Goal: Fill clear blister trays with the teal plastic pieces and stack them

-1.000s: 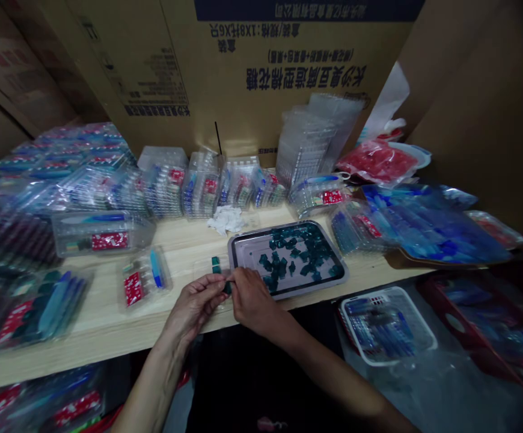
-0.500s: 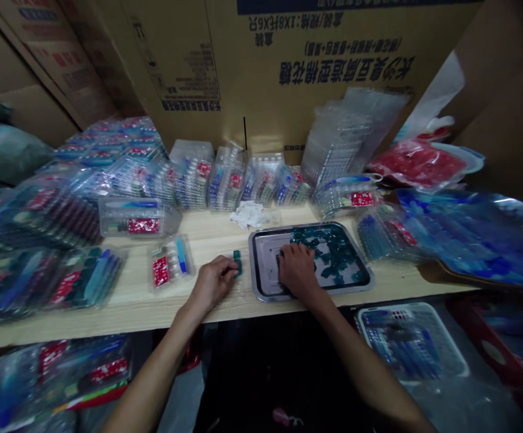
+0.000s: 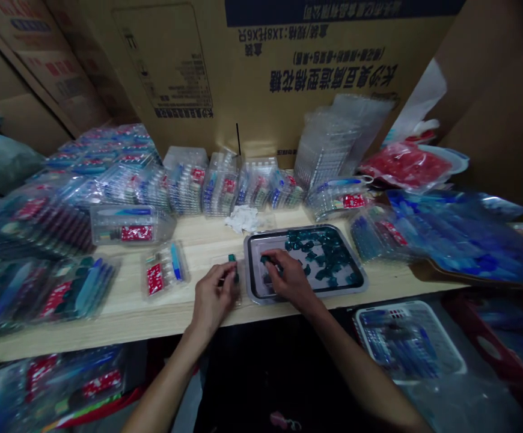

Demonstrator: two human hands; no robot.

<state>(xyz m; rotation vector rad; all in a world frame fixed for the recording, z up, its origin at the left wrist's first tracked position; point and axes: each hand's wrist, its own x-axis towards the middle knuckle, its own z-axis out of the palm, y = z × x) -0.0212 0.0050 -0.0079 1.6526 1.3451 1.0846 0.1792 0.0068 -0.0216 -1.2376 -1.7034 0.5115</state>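
Observation:
My left hand (image 3: 214, 296) rests on the wooden shelf (image 3: 121, 313) with its fingers curled on a small clear plastic case (image 3: 233, 273) that has teal pieces standing in it. My right hand (image 3: 288, 278) is over the near left part of the grey metal tray (image 3: 255, 288), fingers pinched on one small teal piece (image 3: 266, 260). Several more teal pieces (image 3: 322, 255) lie loose across the tray's far right half.
Packed clear cases with red labels and blue sticks (image 3: 165, 270) lie left of my hands, with many more stacked along the back (image 3: 216, 186) and left. Empty clear cases (image 3: 333, 138) lean on a big cardboard box (image 3: 288, 66). Blue bags (image 3: 460, 234) lie right; a white basket (image 3: 408, 343) sits below.
My hands parted from a shared pinch at the shelf edge. My right hand went into the tray and came back toward its near left with a teal piece; my left stayed by the case.

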